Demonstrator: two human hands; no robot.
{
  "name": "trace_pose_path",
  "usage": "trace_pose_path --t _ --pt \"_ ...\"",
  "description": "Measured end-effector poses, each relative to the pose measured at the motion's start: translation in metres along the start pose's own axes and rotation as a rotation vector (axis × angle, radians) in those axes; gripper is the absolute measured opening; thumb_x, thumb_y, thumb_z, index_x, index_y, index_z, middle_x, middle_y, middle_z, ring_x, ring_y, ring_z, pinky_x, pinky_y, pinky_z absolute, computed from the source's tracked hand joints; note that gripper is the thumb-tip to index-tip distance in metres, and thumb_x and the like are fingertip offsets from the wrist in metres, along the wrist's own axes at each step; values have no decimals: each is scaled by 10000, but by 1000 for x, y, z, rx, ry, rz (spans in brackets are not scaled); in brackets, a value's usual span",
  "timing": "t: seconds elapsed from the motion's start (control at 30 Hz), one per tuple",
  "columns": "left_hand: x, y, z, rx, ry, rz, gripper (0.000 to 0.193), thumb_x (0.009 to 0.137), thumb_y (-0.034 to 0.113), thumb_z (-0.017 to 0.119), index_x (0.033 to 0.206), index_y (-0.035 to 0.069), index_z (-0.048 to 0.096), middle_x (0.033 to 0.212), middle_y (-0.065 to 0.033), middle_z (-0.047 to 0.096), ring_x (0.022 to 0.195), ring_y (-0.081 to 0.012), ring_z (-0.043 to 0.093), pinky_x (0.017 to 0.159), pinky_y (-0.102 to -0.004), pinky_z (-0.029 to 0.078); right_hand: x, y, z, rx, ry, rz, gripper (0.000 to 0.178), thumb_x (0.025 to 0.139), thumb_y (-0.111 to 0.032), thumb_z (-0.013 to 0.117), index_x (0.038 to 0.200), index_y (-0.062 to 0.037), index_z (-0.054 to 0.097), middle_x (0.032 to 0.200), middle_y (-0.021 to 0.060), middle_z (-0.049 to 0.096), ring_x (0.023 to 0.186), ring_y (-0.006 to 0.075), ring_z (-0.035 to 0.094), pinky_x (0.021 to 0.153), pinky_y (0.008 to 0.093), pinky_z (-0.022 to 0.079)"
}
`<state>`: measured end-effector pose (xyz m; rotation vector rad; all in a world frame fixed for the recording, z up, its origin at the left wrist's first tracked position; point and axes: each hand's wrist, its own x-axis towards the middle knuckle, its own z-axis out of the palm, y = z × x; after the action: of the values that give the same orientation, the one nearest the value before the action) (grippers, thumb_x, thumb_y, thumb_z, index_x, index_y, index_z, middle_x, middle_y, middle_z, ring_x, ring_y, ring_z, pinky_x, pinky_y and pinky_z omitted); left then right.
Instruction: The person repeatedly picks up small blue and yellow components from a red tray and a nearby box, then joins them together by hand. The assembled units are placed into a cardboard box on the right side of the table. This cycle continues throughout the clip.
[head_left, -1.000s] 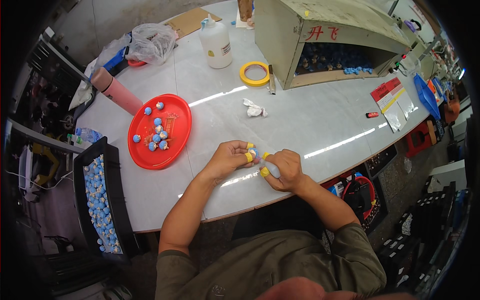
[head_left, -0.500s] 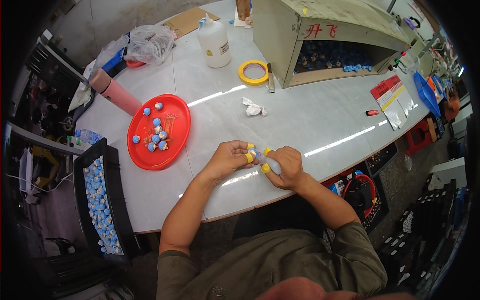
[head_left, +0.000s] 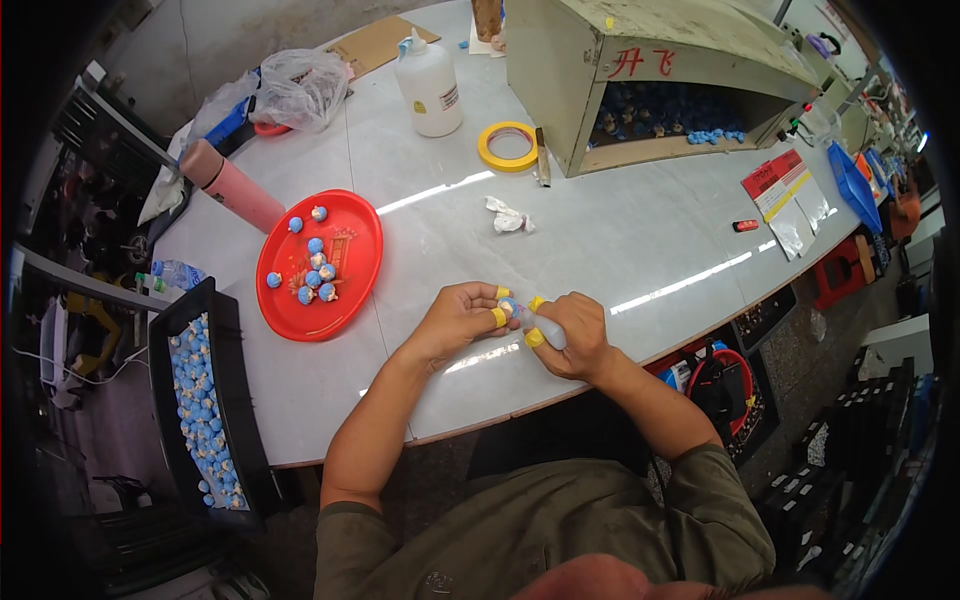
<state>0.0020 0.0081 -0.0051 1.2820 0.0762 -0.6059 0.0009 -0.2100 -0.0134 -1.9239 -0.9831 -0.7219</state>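
Observation:
Between the yellow-wrapped thumb and fingertip of my left hand (head_left: 452,320) is pinched a small blue-and-cream figure piece (head_left: 509,307). My right hand (head_left: 580,335), its fingertips also wrapped in yellow, closes round a small translucent white squeeze bottle (head_left: 549,331). The bottle's narrow end meets or nearly meets the piece; my fingers hide the exact contact. Left of my hands lies a round red plate (head_left: 349,303) with several similar blue pieces spread on it. Many more pieces fill a long black tray (head_left: 241,400) at the table's left edge.
A pink flask (head_left: 236,190) stands beside the plate. Farther back are a white bottle (head_left: 428,92), a yellow tape roll (head_left: 484,152) and crumpled tissue (head_left: 508,216). A grey-green metal box (head_left: 555,90) holds blue pieces at the back right. Red-topped packets (head_left: 775,190) lie rightward.
The bottle and my right hand have shifted very slightly against the piece. My left hand keeps its pinch, and the whole view has moved a touch.

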Motion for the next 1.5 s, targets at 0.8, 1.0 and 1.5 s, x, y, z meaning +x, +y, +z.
trace_pose_path --t 0.8,1.0,1.5 --pt "-1 5 -6 -153 68 -22 259 903 12 654 1153 36 592 1161 -94 661 1076 -243 682 892 -296 574 -33 58 -80 237 192 725 313 901 -51 657 1190 22 560 1152 114 656 1004 165 642 895 286 478" --pt "5 -8 -3 -71 22 177 329 855 -63 672 1150 22 555 1222 -147 621 1134 -271 657 962 -332 549 -79 151 -199 -408 397 774 287 875 -132 690 1135 -18 645 914 34 617 790 131 556 741 297 467" --pt "6 -20 4 243 163 440 325 851 -40 693 1127 3 526 1134 -105 638 1030 -148 635 811 -249 526 -115 186 -235 -593 614 866 620 833 -167 752 1355 21 475 1207 144 580 1091 239 568 952 376 456"
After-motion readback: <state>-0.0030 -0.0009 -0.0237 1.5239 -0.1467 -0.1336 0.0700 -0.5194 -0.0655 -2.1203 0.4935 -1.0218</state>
